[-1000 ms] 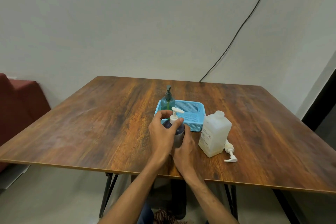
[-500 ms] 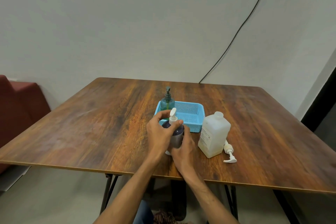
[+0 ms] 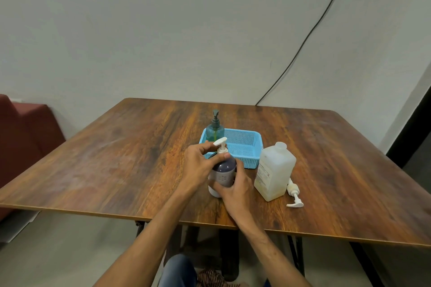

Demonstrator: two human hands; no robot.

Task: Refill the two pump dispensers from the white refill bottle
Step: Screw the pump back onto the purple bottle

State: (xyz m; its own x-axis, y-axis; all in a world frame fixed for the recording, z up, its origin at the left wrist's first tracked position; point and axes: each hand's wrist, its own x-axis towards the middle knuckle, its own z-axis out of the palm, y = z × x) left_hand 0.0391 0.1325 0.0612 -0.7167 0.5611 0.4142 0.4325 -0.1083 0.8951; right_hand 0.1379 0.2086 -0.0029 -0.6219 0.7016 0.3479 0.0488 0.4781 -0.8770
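Purple pump dispenser (image 3: 224, 168) stands upright on a wooden table (image 3: 116, 158), near its front edge, held by both hands. The left hand (image 3: 200, 165) curls thumb and fingers round the white pump's neck at the top. The right hand (image 3: 235, 190) wraps round the lower body from the right. A white refill bottle (image 3: 275, 172) stands just to the right, with a loose pump (image 3: 294, 193) lying beside it. A green dispenser (image 3: 215, 129) stands in a blue basket (image 3: 247, 147) behind.

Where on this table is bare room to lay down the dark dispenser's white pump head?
Free: the wide table left of the left hand, and the right side beyond the loose pump. Crowded: the centre, where the right hand holds the dark dispenser beside the blue basket and white refill bottle.
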